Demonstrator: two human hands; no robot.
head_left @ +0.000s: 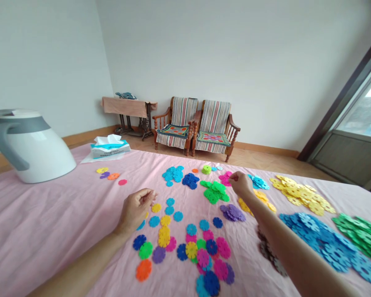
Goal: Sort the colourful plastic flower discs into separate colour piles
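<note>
My left hand (138,209) hovers over the cloth with its fingers curled together; whatever they hold, if anything, is hidden. Beside it lie a yellow notched plastic disc (156,208) and a blue disc (153,221). My right hand (242,185) reaches out to the pile of pink discs (225,178), thumb and fingers pinched at its right edge. I cannot make out whether a disc is between them. Nearer me, flat discs of mixed colours form two loose arrangements, one around a yellow disc (164,236), the other around a pink disc (203,257).
Piles of green (214,192), purple (232,213), dark blue (191,180) and light blue discs (173,175) lie mid-table. Larger yellow (299,194), blue (324,237) and green piles (360,233) are at right. A white jug (46,152) and tissue box (109,148) stand left.
</note>
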